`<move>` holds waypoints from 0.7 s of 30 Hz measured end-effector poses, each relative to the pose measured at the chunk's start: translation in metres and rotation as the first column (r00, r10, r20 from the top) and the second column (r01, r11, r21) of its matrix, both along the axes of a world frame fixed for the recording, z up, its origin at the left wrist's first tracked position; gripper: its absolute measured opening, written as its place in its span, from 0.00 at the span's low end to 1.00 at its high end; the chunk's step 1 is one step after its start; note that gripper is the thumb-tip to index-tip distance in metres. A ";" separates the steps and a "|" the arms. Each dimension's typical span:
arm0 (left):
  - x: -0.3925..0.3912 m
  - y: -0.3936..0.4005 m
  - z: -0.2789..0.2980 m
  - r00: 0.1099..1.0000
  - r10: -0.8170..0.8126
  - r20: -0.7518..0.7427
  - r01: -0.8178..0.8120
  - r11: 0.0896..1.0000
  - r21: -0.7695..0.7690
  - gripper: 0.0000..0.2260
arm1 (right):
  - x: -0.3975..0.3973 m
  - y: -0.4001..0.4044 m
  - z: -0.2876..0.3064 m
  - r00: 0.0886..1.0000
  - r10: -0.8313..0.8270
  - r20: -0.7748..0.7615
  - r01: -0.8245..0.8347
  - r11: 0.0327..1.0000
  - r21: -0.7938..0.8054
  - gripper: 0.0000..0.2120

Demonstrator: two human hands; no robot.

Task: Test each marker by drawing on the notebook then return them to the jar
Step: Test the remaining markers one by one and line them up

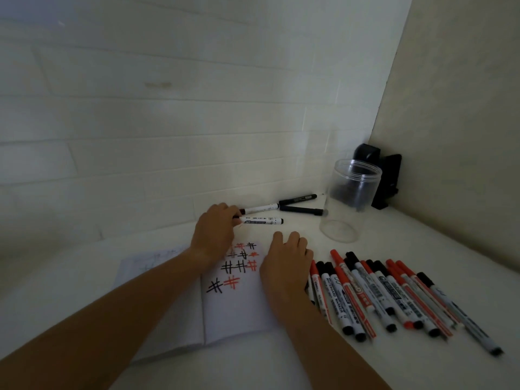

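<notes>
Dim, greyish light all round, brightest on the tiled wall (174, 130) up top; below it everything looks soft and slightly blurred, lines bow at the edges, shadows faint, no glare.

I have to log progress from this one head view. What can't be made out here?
- Left hand: its fingertips, and the near end of the white marker it touches, are hidden behind the hand itself.
- Right hand: covers the nearest markers in the row.
- Jar: the dark shape seen through it may be the black object behind.
- Left notebook page: writing too faint.
</notes>
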State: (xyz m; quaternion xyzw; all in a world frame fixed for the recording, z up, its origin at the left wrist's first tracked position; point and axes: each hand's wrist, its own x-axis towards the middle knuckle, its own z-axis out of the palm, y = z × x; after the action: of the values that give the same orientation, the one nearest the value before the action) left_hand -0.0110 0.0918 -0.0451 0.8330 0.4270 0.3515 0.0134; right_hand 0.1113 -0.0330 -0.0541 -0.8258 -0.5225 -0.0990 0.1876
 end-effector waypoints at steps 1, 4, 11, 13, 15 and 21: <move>-0.011 -0.006 0.002 1.000 0.000 -0.004 0.000 1.000 0.010 0.06 | -0.001 -0.001 0.000 1.000 0.000 -0.015 0.000 1.000 0.028 0.21; -0.041 -0.027 0.007 0.999 -0.052 -0.012 0.052 0.998 0.023 0.07 | -0.006 -0.004 0.003 0.993 0.109 0.037 -0.114 0.962 0.249 0.28; -0.077 -0.074 0.001 0.966 -0.254 0.039 0.256 0.965 -0.058 0.17 | -0.035 -0.015 0.002 0.814 0.528 0.240 -0.580 0.739 0.341 0.12; -0.080 -0.079 -0.006 0.965 -0.253 0.075 0.258 0.963 -0.073 0.17 | -0.037 -0.017 0.000 0.797 0.551 0.247 -0.604 0.720 0.343 0.10; -0.081 -0.086 -0.013 0.964 -0.244 0.103 0.251 0.966 -0.063 0.20 | -0.032 -0.018 -0.003 0.774 0.577 0.261 -0.633 0.709 0.311 0.11; -0.081 -0.087 -0.026 0.969 -0.243 0.040 0.244 0.969 -0.029 0.23 | -0.029 -0.020 -0.005 0.781 0.544 0.308 -0.620 0.734 0.276 0.16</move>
State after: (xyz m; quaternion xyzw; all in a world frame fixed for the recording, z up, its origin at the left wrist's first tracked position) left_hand -0.0916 0.0049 -0.0714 0.8722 0.3272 0.3550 0.0783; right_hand 0.0821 -0.0535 -0.0593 -0.5552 -0.7443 -0.2146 0.3030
